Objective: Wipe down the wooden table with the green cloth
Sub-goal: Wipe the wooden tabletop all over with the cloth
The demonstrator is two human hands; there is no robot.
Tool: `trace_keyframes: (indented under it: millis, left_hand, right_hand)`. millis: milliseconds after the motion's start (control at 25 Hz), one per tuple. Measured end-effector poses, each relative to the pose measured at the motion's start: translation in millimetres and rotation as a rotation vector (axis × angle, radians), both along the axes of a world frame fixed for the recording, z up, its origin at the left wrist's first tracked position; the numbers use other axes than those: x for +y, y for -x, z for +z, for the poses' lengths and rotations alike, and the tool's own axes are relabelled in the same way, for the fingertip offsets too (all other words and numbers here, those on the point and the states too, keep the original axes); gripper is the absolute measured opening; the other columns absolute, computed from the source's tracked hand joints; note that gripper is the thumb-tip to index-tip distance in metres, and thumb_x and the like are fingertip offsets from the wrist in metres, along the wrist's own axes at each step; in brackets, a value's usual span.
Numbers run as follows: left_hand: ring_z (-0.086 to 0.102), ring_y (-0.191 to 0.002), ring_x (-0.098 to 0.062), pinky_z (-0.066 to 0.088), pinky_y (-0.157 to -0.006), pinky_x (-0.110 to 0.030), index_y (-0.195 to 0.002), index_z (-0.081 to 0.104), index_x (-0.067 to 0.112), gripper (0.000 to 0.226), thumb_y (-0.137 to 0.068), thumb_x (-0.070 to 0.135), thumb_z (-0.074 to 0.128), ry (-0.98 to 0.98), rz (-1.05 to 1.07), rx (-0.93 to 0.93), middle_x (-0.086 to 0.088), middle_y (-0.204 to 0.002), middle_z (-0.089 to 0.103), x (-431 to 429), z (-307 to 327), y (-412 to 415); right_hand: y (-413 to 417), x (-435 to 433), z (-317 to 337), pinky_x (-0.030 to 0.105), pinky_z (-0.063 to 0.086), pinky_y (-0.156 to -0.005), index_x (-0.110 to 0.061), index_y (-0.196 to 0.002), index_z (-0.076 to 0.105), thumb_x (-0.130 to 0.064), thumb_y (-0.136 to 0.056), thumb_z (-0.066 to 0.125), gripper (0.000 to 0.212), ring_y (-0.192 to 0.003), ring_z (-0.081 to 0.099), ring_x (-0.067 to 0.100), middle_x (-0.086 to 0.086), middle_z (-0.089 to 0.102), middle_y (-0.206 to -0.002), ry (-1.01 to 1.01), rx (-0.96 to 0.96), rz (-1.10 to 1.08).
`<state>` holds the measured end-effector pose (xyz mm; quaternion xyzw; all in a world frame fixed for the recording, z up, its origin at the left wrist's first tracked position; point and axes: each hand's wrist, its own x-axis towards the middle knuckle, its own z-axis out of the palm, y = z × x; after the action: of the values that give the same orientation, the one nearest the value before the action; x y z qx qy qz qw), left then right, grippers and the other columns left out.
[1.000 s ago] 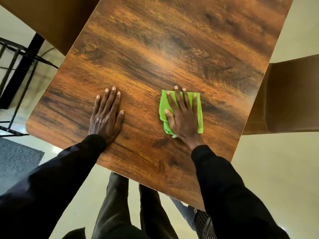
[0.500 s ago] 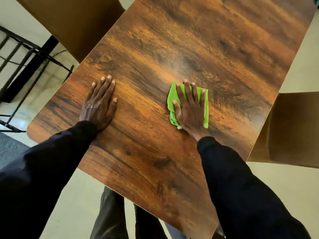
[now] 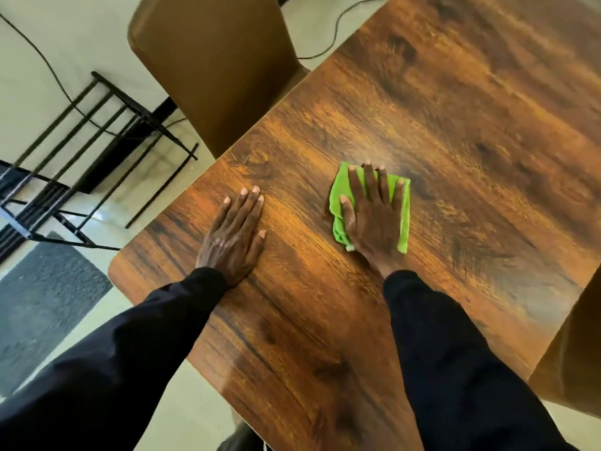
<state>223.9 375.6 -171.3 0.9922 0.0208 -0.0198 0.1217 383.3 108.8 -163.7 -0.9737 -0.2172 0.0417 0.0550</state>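
Head view: green cloth (image 3: pixel 338 193) lies under right hand (image 3: pixel 374 219), apart from left hand (image 3: pixel 232 237).

The table (image 3: pixel 406 125) shows orange-brown wood grain streaked with dark patches — the cloth (image 3: pixel 338 193) on it is bright green. Both sleeves (image 3: pixel 455 369) are black; upper left, a tan-brown chair (image 3: pixel 211 60).
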Motion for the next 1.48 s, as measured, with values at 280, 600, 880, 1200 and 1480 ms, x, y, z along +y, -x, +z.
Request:
trace_keyframes:
  millis: [280, 600, 880, 1200, 1480]
  left_hand:
    - [0.004, -0.166, -0.02, 0.005, -0.136, -0.043, -0.169, 0.015, 0.012, 0.067, -0.112, 0.045, 0.023, 0.051, 0.179, 0.026, -0.007, -0.178, 0.009, 23.2, -5.0, 13.5]
    - [0.004, -0.166, -0.019, 0.0, -0.135, -0.037, -0.17, 0.013, 0.014, 0.066, -0.112, 0.047, 0.021, 0.079, 0.486, 0.012, -0.006, -0.178, 0.009, 80.0, -12.6, 65.1]
    - [0.004, -0.166, -0.02, -0.003, -0.135, -0.038, -0.17, 0.01, 0.015, 0.066, -0.113, 0.047, 0.015, 0.113, 0.389, 0.031, -0.006, -0.177, 0.008, 83.7, -10.2, 66.3]
    - [0.003, -0.166, -0.022, 0.002, -0.136, -0.04, -0.169, 0.015, 0.016, 0.082, -0.106, 0.066, 0.0, 0.329, 0.167, 0.103, -0.004, -0.178, 0.008, 117.6, -6.5, 88.0]
    - [0.022, -0.161, -0.036, 0.02, -0.132, -0.056, -0.163, 0.034, 0.007, 0.082, -0.108, 0.066, 0.023, 0.396, 0.051, -0.023, -0.013, -0.171, 0.029, 141.7, -1.6, 117.5]
  right_hand:
    - [3.7, 67.8, 2.9, 0.067, 0.005, -0.134, -0.029, -0.174, 0.024, -0.059, -0.112, 0.027, 0.068, -0.17, 0.007, 0.035, 0.006, 0.011, -0.184, 0.037, 0.079, 0.561]
    - [-33.3, 179.1, 2.6, 0.067, 0.006, -0.135, -0.026, -0.174, 0.023, -0.054, -0.114, 0.031, 0.067, -0.17, 0.008, 0.038, 0.01, 0.014, -0.183, -0.027, 0.039, 0.26]
    - [60.2, 156.5, 0.3, 0.067, 0.007, -0.134, -0.029, -0.174, 0.025, -0.059, -0.112, 0.029, 0.069, -0.17, 0.007, 0.035, 0.006, 0.011, -0.184, 0.014, 0.082, 0.6]
    - [66.9, 220.8, 10.4, 0.067, 0.008, -0.134, -0.03, -0.175, 0.021, -0.053, -0.114, 0.03, 0.065, -0.17, 0.004, 0.037, 0.008, 0.009, -0.184, 0.029, 0.072, 0.364]
    - [184.5, 149.7, 4.0, 0.071, 0.013, -0.132, -0.029, -0.172, 0.03, -0.053, -0.112, 0.036, 0.065, -0.17, 0.01, 0.036, 0.007, 0.016, -0.183, -0.011, 0.074, 0.389]
